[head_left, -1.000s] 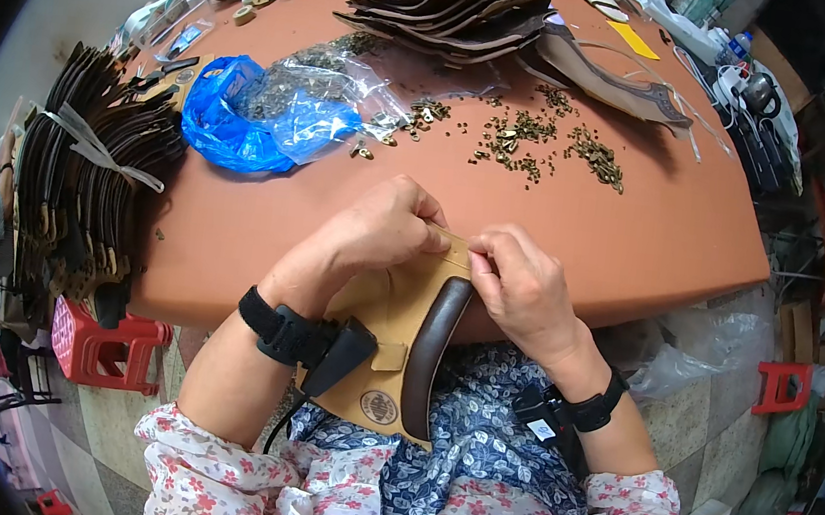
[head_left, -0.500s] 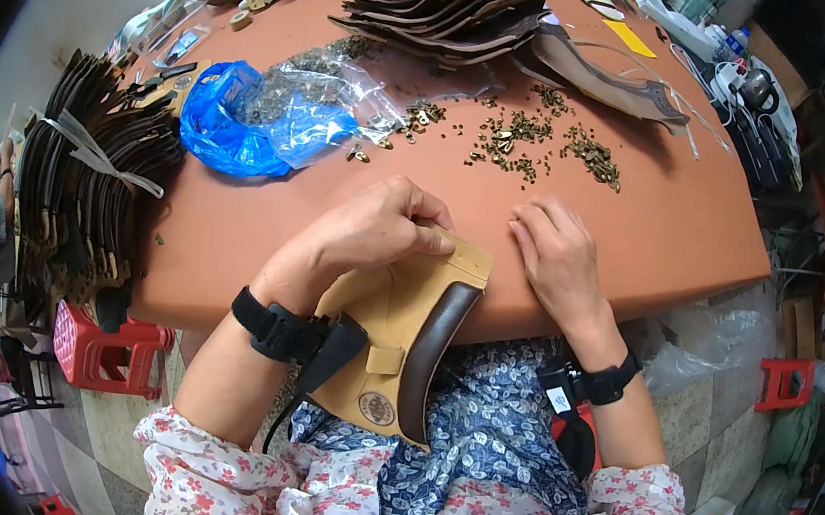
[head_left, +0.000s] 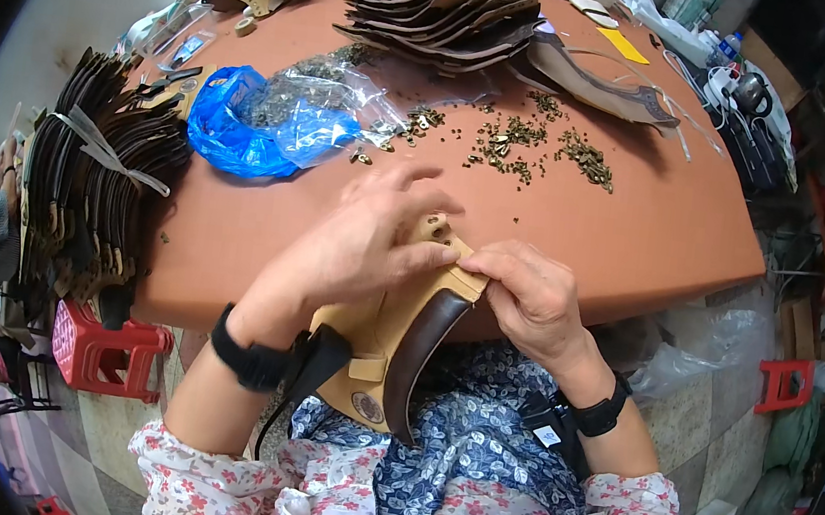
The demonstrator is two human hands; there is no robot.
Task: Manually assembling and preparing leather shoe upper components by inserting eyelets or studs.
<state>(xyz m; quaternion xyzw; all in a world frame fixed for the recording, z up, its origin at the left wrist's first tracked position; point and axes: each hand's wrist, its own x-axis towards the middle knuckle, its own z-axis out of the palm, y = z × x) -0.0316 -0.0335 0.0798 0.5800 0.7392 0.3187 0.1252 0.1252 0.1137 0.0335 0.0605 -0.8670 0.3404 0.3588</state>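
A tan leather boot-upper piece point(head_left: 388, 320) with a padded dark brown edge hangs over the table's near edge, above my lap. My left hand point(head_left: 360, 227) holds its top end, thumb pressed on the leather and the other fingers raised and slightly blurred. Small brass-coloured fittings show by the holes under those fingers. At the top right corner my right hand point(head_left: 534, 295) pinches the leather edge. Whether a small part sits in that pinch is hidden. Beyond both hands lie scattered brass-coloured metal fittings point(head_left: 507, 145) and more of them in a clear bag point(head_left: 315, 86).
A blue plastic bag point(head_left: 234, 133) lies on the orange-brown table point(head_left: 636, 231). Stacked leather uppers stand at the back point(head_left: 438, 19), and a tied bundle of uppers point(head_left: 104, 175) is at the left. Red stools point(head_left: 106, 351) stand on the floor.
My right hand has moved left from the table and now pinches the leather's top corner. My left fingers have lifted, uncovering brass-coloured fittings at the top.
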